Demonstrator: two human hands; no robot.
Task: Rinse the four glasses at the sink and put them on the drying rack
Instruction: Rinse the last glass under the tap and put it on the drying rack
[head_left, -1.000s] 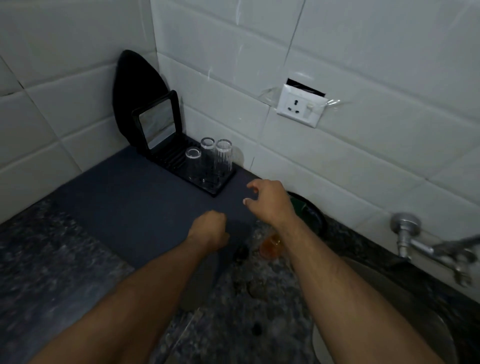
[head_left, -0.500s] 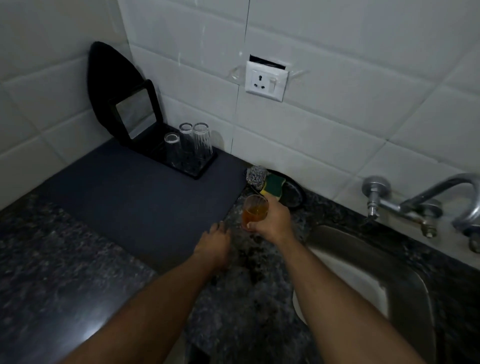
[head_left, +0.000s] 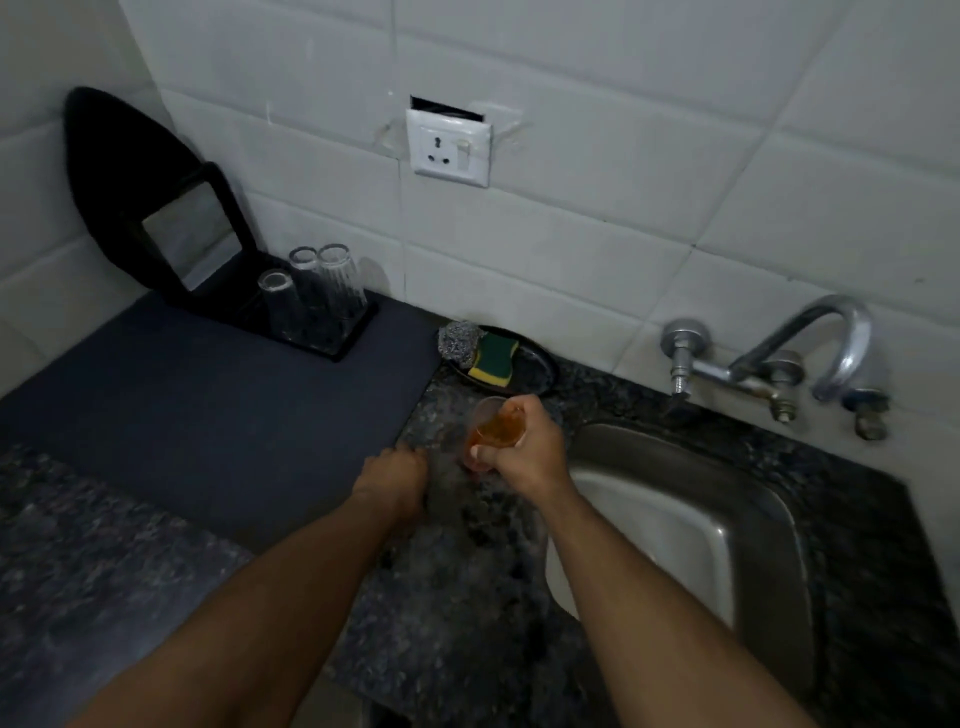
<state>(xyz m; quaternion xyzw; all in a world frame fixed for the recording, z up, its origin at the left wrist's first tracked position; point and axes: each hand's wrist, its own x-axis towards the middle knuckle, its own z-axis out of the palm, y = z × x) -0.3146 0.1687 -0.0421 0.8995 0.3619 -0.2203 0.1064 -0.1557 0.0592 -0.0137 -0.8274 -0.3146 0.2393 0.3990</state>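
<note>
Head view, right hand gripping glass (amber liquid)

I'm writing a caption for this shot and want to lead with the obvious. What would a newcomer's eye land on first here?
First, the glass of orange liquid, the one bright colour, gripped by the right hand over the dark counter just left of the steel sink. Next, the three clear glasses upside down on the black drying rack at the back left, and the green-and-yellow sponge beside a steel scrubber by the wall.
</note>
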